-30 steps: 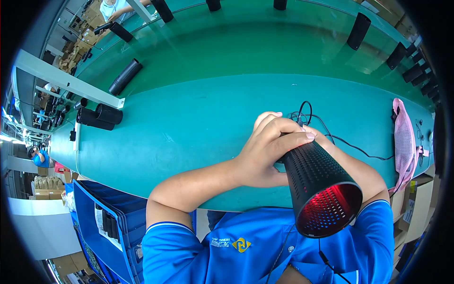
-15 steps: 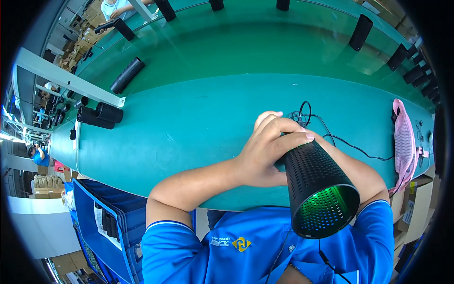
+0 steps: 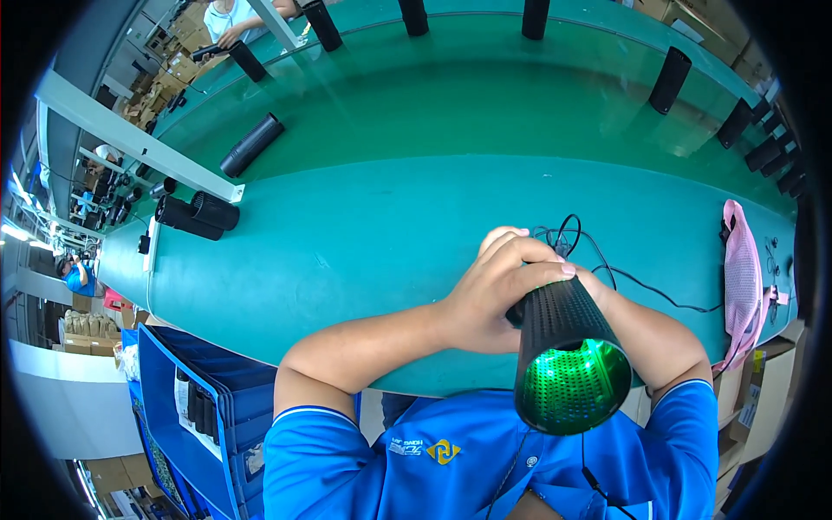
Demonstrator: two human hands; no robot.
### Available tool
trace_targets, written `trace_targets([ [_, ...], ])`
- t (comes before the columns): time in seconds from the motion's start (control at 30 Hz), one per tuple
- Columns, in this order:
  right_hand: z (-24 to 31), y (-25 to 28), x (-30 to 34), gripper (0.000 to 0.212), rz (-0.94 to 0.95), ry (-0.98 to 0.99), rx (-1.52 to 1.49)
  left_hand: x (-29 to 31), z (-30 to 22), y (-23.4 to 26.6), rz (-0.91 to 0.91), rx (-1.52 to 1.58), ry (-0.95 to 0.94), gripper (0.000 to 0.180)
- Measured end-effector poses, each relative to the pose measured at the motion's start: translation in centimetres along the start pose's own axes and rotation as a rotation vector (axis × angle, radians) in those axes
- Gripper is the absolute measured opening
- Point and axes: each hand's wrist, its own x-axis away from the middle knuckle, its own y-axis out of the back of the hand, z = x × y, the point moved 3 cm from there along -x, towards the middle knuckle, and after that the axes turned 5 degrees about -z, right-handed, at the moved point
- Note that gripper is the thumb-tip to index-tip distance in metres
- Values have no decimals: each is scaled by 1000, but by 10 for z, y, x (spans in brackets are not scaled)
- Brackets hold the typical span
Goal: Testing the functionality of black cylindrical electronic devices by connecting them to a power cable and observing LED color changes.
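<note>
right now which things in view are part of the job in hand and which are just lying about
Seems to belong:
black perforated cylinder, lit green, in the left hand
black cable beyond it, any connection hidden

Seemingly lying about:
pink mesh item at right
two black cylinders at left

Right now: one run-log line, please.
left hand: gripping black perforated cylinder | right hand: mostly hidden behind it | cylinder: lit green inside | pink mesh item: right side of green tabletop

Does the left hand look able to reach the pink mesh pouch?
Probably not easily: the left hand grips the perforated black cylinder, and the right forearm lies between that hand and the pink mesh pouch.
</note>
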Motion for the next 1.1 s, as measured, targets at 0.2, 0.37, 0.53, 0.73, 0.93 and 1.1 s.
trace_targets([
  [0.2, 8, -20, -1, 19, 119, -86, -109, 62, 70, -24, 39, 374, 596, 66],
  [0.37, 6, -8, 2, 23, 243, -40, 270, 20, 47, 10, -202, 401, 596, 57],
  [0.53, 53, -72, 50, 19, 306, 553, 972, -14, 38, 46, -614, 1164, 766, 55],
  [0.73, 80, -129, 79, 16, -165, 1226, 1434, -20, 6, 84, -433, 811, 683, 64],
  [0.93, 74, -144, 58, 14, -84, 851, 1015, -25, -51, 86, -290, 857, 520, 58],
  [1.1, 62, -152, 55, 11, -79, 628, 1231, -22, -56, 97, -357, 672, 563, 65],
])
